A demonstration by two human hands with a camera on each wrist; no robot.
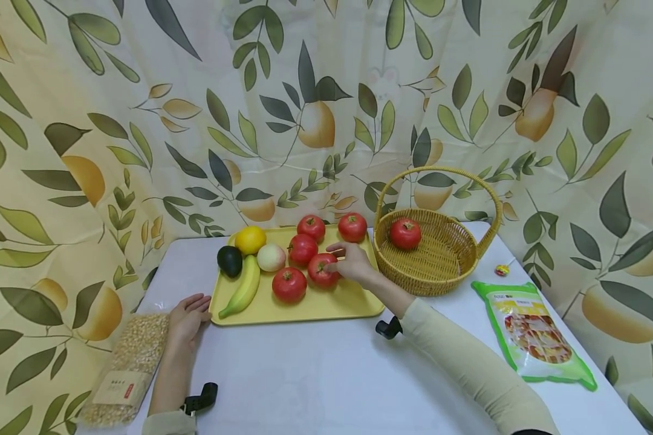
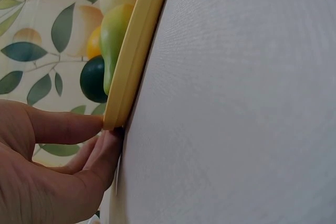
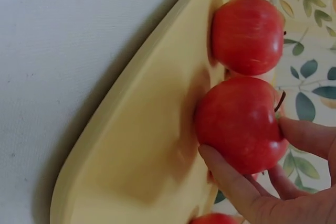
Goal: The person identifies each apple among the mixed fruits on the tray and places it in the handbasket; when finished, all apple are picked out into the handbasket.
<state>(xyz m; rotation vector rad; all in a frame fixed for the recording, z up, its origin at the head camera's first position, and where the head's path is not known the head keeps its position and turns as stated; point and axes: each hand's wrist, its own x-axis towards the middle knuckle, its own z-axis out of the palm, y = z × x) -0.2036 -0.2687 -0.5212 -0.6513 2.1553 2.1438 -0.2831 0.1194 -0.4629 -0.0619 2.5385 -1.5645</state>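
A yellow tray point(image 1: 337, 311) holds several red apples, a banana point(image 1: 243, 289), a lemon point(image 1: 250, 240), a pale peach point(image 1: 271, 257) and a dark green avocado point(image 1: 230, 261). My right hand point(image 1: 354, 264) grips an apple point(image 1: 320, 273) at the tray's right part; in the right wrist view, thumb and fingers lie around this apple point(image 3: 239, 127), beside another apple point(image 3: 248, 35). At the tray's front left corner is my left hand point(image 1: 187, 319). The left wrist view has that hand point(image 2: 58, 166) pinching the tray's rim point(image 2: 118, 106) between thumb and fingers.
Right of the tray stands a wicker basket point(image 1: 413, 275) with a raised handle and one apple point(image 1: 405, 234) inside. A lollipop point(image 1: 502, 270) and a green-and-white food bag point(image 1: 539, 332) lie farther right. A clear bag of pale grains point(image 1: 133, 350) lies beside my left forearm.
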